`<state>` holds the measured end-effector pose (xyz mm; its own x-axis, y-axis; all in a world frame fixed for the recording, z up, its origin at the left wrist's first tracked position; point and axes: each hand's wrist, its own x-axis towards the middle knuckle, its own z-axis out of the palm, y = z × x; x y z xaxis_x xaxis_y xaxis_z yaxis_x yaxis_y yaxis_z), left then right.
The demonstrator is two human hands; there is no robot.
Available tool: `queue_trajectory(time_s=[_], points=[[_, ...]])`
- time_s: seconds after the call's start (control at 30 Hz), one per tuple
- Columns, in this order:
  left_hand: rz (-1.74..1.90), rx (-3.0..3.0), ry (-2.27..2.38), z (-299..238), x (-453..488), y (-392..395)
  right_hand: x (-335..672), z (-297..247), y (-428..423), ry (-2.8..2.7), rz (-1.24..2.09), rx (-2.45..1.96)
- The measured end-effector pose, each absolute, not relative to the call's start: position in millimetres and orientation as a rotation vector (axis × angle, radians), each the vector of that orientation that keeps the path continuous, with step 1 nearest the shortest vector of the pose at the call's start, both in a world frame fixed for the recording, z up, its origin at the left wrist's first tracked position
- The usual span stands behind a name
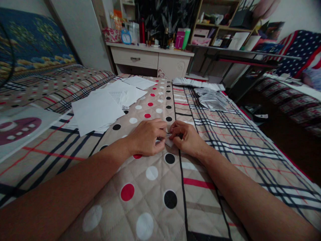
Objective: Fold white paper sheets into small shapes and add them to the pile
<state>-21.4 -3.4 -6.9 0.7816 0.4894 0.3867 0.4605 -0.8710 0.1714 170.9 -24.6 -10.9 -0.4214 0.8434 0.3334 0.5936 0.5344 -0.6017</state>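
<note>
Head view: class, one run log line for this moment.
left hand: at small paper; right hand: pinching it; white sheets: beyond, left; paper stack: beyond, right

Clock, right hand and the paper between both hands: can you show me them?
Clock [126, 38]: head view, on its dial.
Right hand [188, 137]: head view, middle of the hand.
Paper [169, 143]: head view, uncovered lower part.

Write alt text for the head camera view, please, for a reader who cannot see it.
A person's left hand and right hand meet at a small piece of pale paper over a dotted, plaid bedspread. Loose white sheets lie ahead to the left, a pile of smaller papers to the right. Beyond stands a pale dresser.
</note>
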Motion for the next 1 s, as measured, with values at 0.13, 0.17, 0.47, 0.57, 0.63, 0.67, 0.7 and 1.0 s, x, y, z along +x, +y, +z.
queue_trajectory(time_s=[0.13,0.17,0.47,0.57,0.63,0.67,0.7,1.0], points=[[0.710,2.650,0.988,-14,-17,-2,170,-9,-27,-2.195,0.470,-1.198],[0.710,2.594,1.063,-14,-16,-1,169,-9,-28,-2.215,0.439,-1.211],[0.456,2.456,1.431,-12,-19,3,171,-2,-34,-2.260,0.213,-1.554],[0.674,2.344,1.348,-19,-19,5,172,-5,-34,-2.159,0.260,-1.578],[0.901,2.245,1.305,-21,-17,6,173,-9,-32,-2.024,0.384,-1.524],[1.011,2.209,1.291,-21,-16,6,173,-11,-31,-1.945,0.457,-1.476],[1.104,2.188,1.278,-21,-15,5,173,-14,-30,-1.864,0.525,-1.415],[1.329,1.952,1.138,-19,-9,5,170,-19,-25,-1.546,0.749,-1.079]])
